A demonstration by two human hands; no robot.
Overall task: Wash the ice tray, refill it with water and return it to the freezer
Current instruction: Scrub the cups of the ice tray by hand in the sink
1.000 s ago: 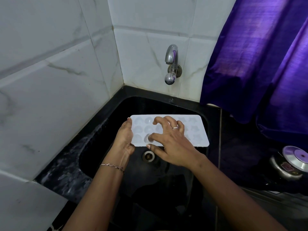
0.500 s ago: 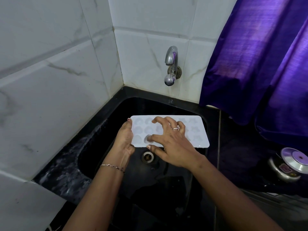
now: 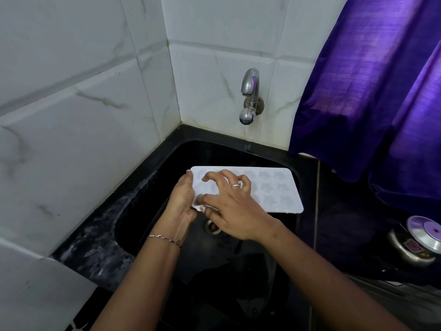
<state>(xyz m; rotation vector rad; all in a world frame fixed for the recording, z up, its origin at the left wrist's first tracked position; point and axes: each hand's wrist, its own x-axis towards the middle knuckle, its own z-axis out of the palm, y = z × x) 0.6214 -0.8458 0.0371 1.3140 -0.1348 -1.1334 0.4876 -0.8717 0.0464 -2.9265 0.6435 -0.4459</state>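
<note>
Grip, left: left hand [image 3: 182, 199] clasped round the left short end of the ice tray [image 3: 274, 189], one painted fingertip showing over the far left corner, palm against the end edge.
Grip, right: right hand [image 3: 229, 206] clawed over the tray's left-hand cells, fingers [image 3: 216, 176] bent, one fingertip pressed into a near-row cell, thumb against the near edge; grasping the tray between the two. Silver ring [image 3: 236, 185] on one finger.
Thin bracelet [image 3: 164, 238] on the left wrist.
Tray: white, rectangular, cells shaped like stars or flowers, open side up, roughly level, long side running left to right. Held above the basin of the black sink [image 3: 148, 211], right end unsupported. Whether any water in the cells: cannot tell.
Below the near edge, partly hidden by the right hand: round metal drain [image 3: 212, 226].
Behind, on the back wall: chrome tap [image 3: 249, 96], spout above the far side of the basin, no stream visible.
Around: white marbled wall tiles [image 3: 71, 115] at left and back, wet patches on the black sink rim at left.
At right: purple curtain [image 3: 370, 91] hanging down to the black counter [image 3: 334, 223]; steel pot [image 3: 415, 244] with lid near the right edge, well apart from the tray.
</note>
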